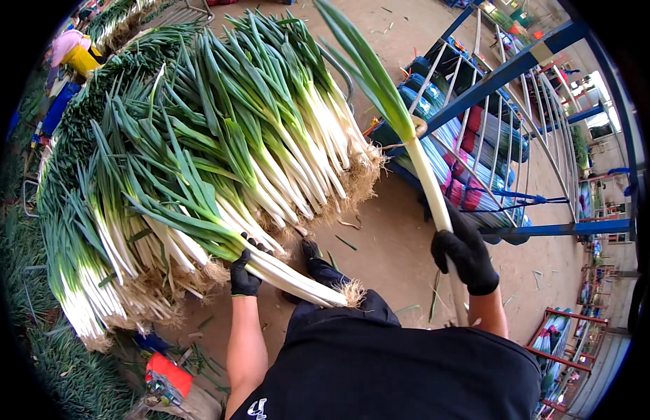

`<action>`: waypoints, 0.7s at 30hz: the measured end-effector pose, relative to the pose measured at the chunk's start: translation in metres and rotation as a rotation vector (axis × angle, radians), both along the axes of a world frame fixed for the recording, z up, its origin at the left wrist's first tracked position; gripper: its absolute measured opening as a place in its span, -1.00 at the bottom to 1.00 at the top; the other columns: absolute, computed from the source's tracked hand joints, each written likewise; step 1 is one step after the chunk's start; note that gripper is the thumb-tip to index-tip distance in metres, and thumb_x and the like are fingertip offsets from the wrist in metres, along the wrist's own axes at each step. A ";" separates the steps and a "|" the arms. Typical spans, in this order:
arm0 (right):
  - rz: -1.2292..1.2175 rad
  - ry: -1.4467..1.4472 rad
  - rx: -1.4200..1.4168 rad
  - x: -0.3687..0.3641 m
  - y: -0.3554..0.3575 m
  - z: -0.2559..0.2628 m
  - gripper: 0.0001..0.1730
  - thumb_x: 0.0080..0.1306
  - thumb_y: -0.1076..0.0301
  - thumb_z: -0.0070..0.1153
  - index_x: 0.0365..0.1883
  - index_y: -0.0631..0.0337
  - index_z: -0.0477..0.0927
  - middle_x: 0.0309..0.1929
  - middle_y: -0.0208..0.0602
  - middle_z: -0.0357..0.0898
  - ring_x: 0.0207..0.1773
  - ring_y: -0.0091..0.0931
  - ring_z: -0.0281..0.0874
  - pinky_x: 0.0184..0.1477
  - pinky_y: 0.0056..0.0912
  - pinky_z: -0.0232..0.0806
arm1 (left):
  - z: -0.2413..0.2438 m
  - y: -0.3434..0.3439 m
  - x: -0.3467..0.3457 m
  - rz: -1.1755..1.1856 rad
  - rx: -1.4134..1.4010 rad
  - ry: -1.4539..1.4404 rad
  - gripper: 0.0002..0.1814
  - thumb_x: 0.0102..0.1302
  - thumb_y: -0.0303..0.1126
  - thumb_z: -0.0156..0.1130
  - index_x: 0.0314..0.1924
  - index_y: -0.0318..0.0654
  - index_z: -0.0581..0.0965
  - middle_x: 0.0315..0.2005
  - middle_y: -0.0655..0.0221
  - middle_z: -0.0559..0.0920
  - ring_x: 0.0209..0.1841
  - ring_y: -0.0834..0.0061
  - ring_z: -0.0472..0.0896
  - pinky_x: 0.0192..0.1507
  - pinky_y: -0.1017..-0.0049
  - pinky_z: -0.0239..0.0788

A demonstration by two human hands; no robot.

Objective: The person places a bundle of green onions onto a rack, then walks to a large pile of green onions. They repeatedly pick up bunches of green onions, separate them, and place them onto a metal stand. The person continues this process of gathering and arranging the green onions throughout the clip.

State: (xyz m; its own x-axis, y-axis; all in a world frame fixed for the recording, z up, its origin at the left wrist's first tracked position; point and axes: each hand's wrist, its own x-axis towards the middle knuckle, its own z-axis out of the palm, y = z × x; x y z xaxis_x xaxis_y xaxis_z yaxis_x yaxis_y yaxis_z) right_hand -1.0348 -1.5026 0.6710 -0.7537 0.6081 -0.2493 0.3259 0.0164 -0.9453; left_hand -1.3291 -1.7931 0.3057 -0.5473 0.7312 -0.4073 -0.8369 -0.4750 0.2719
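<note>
My left hand [246, 270], in a black glove, grips a small bunch of long green onions [293, 281] by their white stalks; their roots point toward my lap. In my right hand [464, 252], also in a black glove, a single thick green onion [427, 173] is held by its white shaft, its green leaves pointing up and away. A peeled or drooping outer leaf seems to hang at its neck. To the left and ahead lies a large heap of green onions [267, 157] in rows, the roots facing me.
A blue metal rack [556, 228] with pale bars stands at the right, near wrapped bundles of green onions [477, 157]. A person [76, 50] is at the far upper left. Leaf scraps litter the brown floor [388, 252]. A red rack [561, 357] stands at the lower right.
</note>
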 end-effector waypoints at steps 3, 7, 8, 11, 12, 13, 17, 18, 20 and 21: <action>0.053 -0.046 0.084 -0.018 -0.011 -0.027 -0.28 0.54 0.28 -0.01 0.59 0.16 0.06 -0.47 -0.40 0.48 -0.50 -0.62 0.43 -0.41 -0.42 0.37 | 0.005 0.004 0.007 0.001 -0.013 -0.012 -0.33 0.26 -0.50 0.37 0.37 -0.01 0.42 0.03 0.36 0.65 0.13 0.16 0.59 0.25 -0.15 0.37; 0.361 -0.132 0.532 -0.102 -0.032 -0.120 -0.16 0.49 0.18 0.05 0.61 0.12 -0.06 -0.43 0.14 0.60 -0.43 -0.12 0.62 -0.34 -0.06 0.41 | 0.005 -0.002 0.004 0.007 -0.013 -0.014 -0.32 0.27 -0.51 0.35 0.39 0.01 0.40 0.07 0.36 0.63 0.16 0.15 0.58 0.29 -0.16 0.33; 0.401 -0.065 0.533 -0.119 -0.041 -0.150 -0.14 0.49 0.16 0.04 0.62 0.09 -0.09 -0.45 0.16 0.59 -0.42 -0.05 0.60 -0.33 -0.02 0.39 | 0.004 0.001 0.004 -0.002 0.020 -0.009 -0.31 0.27 -0.51 0.35 0.40 0.01 0.39 0.10 0.36 0.62 0.22 0.14 0.55 0.30 -0.17 0.32; 0.689 -0.254 0.410 -0.165 -0.070 -0.206 -0.17 0.52 0.08 -0.08 0.62 0.07 -0.12 -0.33 0.24 0.63 -0.30 0.06 0.62 -0.21 0.11 0.40 | 0.007 0.006 -0.001 0.009 0.062 -0.064 -0.29 0.26 -0.51 0.35 0.41 -0.11 0.37 0.14 0.34 0.60 0.29 0.14 0.49 0.33 -0.11 0.32; 0.729 -0.213 0.491 -0.163 -0.079 -0.242 -0.18 0.52 0.07 -0.08 0.62 0.07 -0.12 -0.32 0.23 0.63 -0.28 0.06 0.62 -0.19 0.11 0.40 | 0.008 0.013 -0.003 0.032 -0.045 0.039 -0.32 0.27 -0.52 0.33 0.39 -0.21 0.37 0.15 0.29 0.60 0.27 0.15 0.51 0.34 0.00 0.34; 0.776 -0.155 0.572 -0.163 -0.089 -0.277 -0.18 0.52 0.07 -0.09 0.62 0.07 -0.11 -0.32 0.23 0.63 -0.27 0.05 0.63 -0.17 0.10 0.41 | -0.011 0.009 -0.006 0.031 -0.086 -0.031 -0.37 0.29 -0.54 0.29 0.38 -0.26 0.38 0.18 0.24 0.59 0.26 0.15 0.52 0.34 0.07 0.37; 0.781 -0.230 0.444 -0.182 -0.087 -0.288 -0.18 0.48 0.07 -0.02 0.61 -0.03 -0.04 -0.25 0.20 0.66 -0.24 0.03 0.65 -0.16 0.06 0.44 | -0.007 0.000 -0.008 0.090 -0.163 -0.049 -0.41 0.30 -0.53 0.29 0.35 -0.20 0.43 0.20 0.27 0.58 0.24 0.19 0.54 0.26 0.04 0.45; 0.792 -0.291 0.433 -0.190 -0.082 -0.269 -0.19 0.47 0.08 0.01 0.60 -0.04 -0.01 -0.23 0.19 0.66 -0.25 0.02 0.65 -0.18 0.06 0.45 | -0.003 0.000 -0.006 0.127 -0.178 -0.058 -0.40 0.31 -0.51 0.29 0.36 -0.20 0.43 0.18 0.28 0.59 0.21 0.21 0.56 0.25 0.04 0.46; 0.699 -0.386 0.680 -0.200 -0.056 -0.268 -0.21 0.43 0.14 0.07 0.58 -0.11 0.07 -0.33 0.03 0.65 -0.33 -0.06 0.65 -0.28 0.03 0.46 | 0.001 0.007 -0.010 0.113 -0.110 -0.075 -0.38 0.32 -0.48 0.32 0.38 -0.15 0.41 0.10 0.35 0.63 0.14 0.22 0.60 0.22 0.02 0.47; 0.633 -0.405 0.904 -0.204 -0.041 -0.264 -0.22 0.41 0.15 0.08 0.57 -0.14 0.11 -0.39 -0.05 0.63 -0.37 -0.10 0.65 -0.33 0.00 0.46 | 0.002 0.007 -0.008 0.125 -0.144 -0.085 -0.34 0.30 -0.46 0.35 0.40 -0.08 0.39 0.04 0.39 0.64 0.13 0.21 0.60 0.19 -0.02 0.47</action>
